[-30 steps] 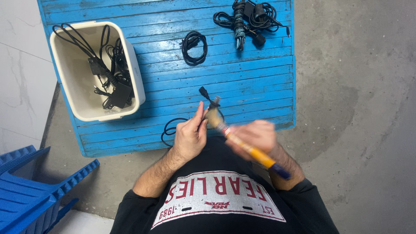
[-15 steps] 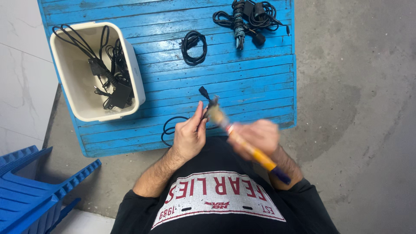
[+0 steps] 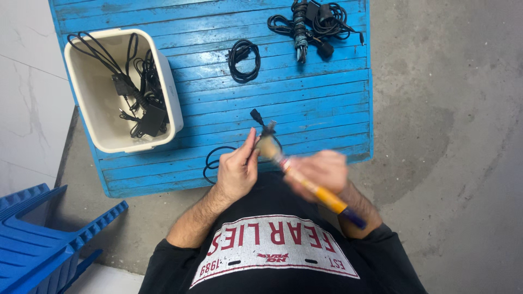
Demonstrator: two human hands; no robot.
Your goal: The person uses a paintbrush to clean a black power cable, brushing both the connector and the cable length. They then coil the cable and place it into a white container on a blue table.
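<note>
My left hand [image 3: 237, 169] grips a black cable [image 3: 217, 156] close to its plug [image 3: 256, 116], which points up over the blue slatted table [image 3: 305, 92]. My right hand [image 3: 320, 171], blurred by motion, grips a brush [image 3: 305, 179] with an orange handle and a dark end. Its pale bristle head [image 3: 267, 146] touches the cable just right of my left fingers. The rest of the cable loops down over the table's near edge.
A white plastic tub [image 3: 169, 92] holding several black cables and adapters stands at the table's left. A coiled black cable [image 3: 243, 60] lies mid-table, and a pile of cables and chargers [image 3: 313, 24] sits at the far right. A blue plastic chair [image 3: 38, 239] stands at lower left on concrete floor.
My right hand shifts slightly back and forth with the brush against the cable. My left hand and the cable stay almost in place.
</note>
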